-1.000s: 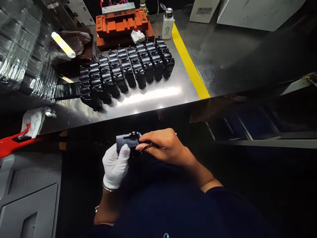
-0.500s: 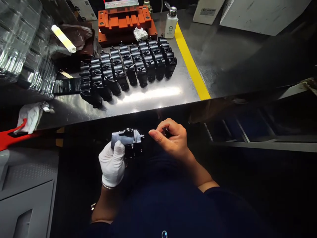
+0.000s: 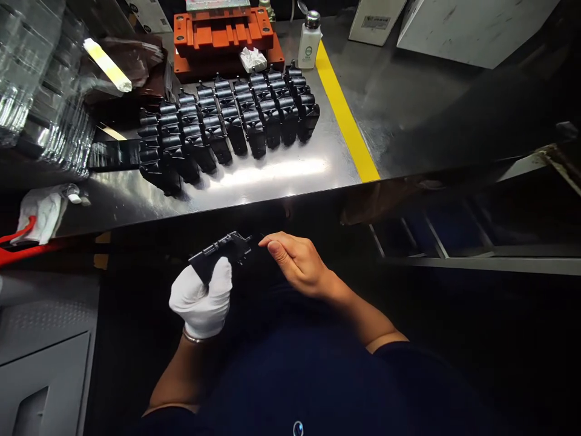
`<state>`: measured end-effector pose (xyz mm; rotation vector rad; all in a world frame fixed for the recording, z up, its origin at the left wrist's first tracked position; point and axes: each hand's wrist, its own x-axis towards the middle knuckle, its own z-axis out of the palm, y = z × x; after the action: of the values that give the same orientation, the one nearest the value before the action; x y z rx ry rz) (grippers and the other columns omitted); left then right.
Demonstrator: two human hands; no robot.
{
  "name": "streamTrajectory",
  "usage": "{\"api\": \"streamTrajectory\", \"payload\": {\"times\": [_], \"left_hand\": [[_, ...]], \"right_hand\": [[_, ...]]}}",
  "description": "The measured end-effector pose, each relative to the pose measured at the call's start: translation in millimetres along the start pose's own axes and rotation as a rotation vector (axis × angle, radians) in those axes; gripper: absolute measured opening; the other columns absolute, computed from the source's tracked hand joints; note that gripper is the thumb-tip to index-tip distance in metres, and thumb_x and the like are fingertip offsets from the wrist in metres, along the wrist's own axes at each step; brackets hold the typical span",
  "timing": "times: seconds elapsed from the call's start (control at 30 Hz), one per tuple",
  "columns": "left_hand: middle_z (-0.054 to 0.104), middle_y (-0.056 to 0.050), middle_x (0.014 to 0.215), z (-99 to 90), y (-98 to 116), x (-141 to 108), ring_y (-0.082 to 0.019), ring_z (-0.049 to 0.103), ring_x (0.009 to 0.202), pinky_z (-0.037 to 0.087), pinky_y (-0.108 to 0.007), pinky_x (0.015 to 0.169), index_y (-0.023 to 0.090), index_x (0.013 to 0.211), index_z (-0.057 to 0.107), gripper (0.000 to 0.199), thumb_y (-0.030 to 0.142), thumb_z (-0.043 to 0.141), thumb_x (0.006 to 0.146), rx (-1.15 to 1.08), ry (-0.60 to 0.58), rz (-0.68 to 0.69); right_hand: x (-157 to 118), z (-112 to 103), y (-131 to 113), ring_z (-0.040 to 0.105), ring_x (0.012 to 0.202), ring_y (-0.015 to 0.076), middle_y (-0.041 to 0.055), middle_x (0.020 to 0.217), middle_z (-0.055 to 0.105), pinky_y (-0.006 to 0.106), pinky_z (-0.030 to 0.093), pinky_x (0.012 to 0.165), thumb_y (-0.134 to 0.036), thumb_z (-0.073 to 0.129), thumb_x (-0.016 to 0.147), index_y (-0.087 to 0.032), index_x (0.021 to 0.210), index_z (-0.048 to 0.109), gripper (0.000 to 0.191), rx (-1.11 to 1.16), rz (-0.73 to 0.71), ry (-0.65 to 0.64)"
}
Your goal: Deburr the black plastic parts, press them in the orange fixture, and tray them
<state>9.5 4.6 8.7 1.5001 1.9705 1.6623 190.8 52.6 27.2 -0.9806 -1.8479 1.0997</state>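
My left hand (image 3: 203,303), in a white glove, grips a black plastic part (image 3: 218,251) in front of the bench edge. The part is tilted, its pegged end pointing right. Just right of that end is my bare right hand (image 3: 296,260), thumb pressed against the closed fingers. A thin dark tip seems to show at its fingertips, too small to name. Between the hand and the part there is a narrow gap. On the bench stand several rows of similar black plastic parts (image 3: 236,115), packed side by side.
Behind the rows sits an orange fixture (image 3: 222,36) with a crumpled white tissue (image 3: 253,59). A white pump bottle (image 3: 310,42) stands beside yellow tape (image 3: 347,115). Clear plastic trays (image 3: 40,79) are stacked at left. A white box (image 3: 472,27) is at back right. The metal bench edge (image 3: 272,200) runs across.
My left hand has turned the black part from lying broadside to a tilted, edge-up pose. My right hand has shifted slightly down and left, its fingers straighter and pointing towards the part.
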Motion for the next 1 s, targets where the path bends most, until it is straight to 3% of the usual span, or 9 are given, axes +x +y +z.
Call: {"api": "streamTrajectory", "payload": {"times": [0.1, 0.2, 0.4, 0.53, 0.67, 0.9, 1.0], "left_hand": [[0.067, -0.001, 0.065, 0.7, -7, -2, -0.016, 0.062, 0.057, 0.050, -0.031, 0.059, 0.018, 0.071, 0.071, 0.006, 0.023, 0.074, 0.072, 0.064, 0.051, 0.202], [0.068, -0.002, 0.068, 3.7, -10, -4, -0.017, 0.063, 0.058, 0.050, -0.031, 0.058, 0.017, 0.072, 0.070, 0.003, 0.019, 0.072, 0.073, 0.119, 0.087, 0.309], [0.064, -0.003, 0.061, 4.5, -11, -8, -0.015, 0.058, 0.052, 0.045, -0.029, 0.053, 0.018, 0.061, 0.061, 0.016, 0.023, 0.072, 0.072, 0.312, 0.122, 0.509], [0.060, -0.002, 0.057, 1.4, -24, -14, -0.017, 0.057, 0.053, 0.045, -0.031, 0.056, 0.019, 0.055, 0.056, 0.027, 0.033, 0.078, 0.064, 0.347, 0.085, 0.434], [0.055, 0.000, 0.056, -2.2, -39, -21, -0.017, 0.056, 0.057, 0.045, -0.032, 0.060, 0.020, 0.055, 0.053, 0.035, 0.035, 0.085, 0.054, 0.201, -0.005, 0.275], [0.039, 0.005, 0.049, -2.0, -43, -18, -0.012, 0.041, 0.049, 0.037, -0.029, 0.057, 0.021, 0.049, 0.046, 0.043, 0.038, 0.085, 0.051, 0.270, 0.035, 0.430], [0.034, 0.007, 0.046, -1.0, -42, -14, -0.010, 0.033, 0.045, 0.035, -0.029, 0.055, 0.021, 0.046, 0.042, 0.048, 0.040, 0.085, 0.049, 0.244, -0.010, 0.333]], "right_hand": [[-4, 1, -4, 0.063, 0.084, 0.0154, 0.0053, 0.090, 0.068, 0.028, 0.049, 0.077, -0.032, 0.034, 0.100, -0.017, 0.093, 0.066, 0.035, -0.053, 0.042, -0.050], [-6, 5, -9, 0.062, 0.076, 0.0142, 0.0044, 0.082, 0.067, 0.026, 0.048, 0.071, -0.031, 0.040, 0.098, -0.016, 0.087, 0.065, 0.031, -0.024, 0.059, -0.077], [-8, 17, -9, 0.060, 0.070, 0.0122, 0.0027, 0.076, 0.065, 0.023, 0.047, 0.068, -0.032, 0.045, 0.096, -0.016, 0.082, 0.065, 0.029, 0.036, 0.089, 0.001], [-10, 18, -7, 0.061, 0.071, 0.0129, 0.0039, 0.077, 0.067, 0.024, 0.048, 0.068, -0.033, 0.044, 0.097, -0.016, 0.081, 0.066, 0.032, 0.045, 0.081, 0.031], [-10, 12, -7, 0.058, 0.065, 0.0129, 0.0028, 0.071, 0.064, 0.025, 0.047, 0.065, -0.035, 0.043, 0.097, -0.018, 0.080, 0.067, 0.034, -0.006, 0.027, 0.034], [-12, 3, -9, 0.059, 0.066, 0.0124, 0.0027, 0.072, 0.066, 0.025, 0.047, 0.065, -0.034, 0.044, 0.098, -0.018, 0.081, 0.069, 0.034, -0.023, 0.013, -0.015], [-12, 6, -6, 0.062, 0.068, 0.0133, 0.0034, 0.075, 0.068, 0.025, 0.047, 0.067, -0.035, 0.044, 0.097, -0.018, 0.080, 0.069, 0.035, -0.042, 0.043, -0.009]]}}
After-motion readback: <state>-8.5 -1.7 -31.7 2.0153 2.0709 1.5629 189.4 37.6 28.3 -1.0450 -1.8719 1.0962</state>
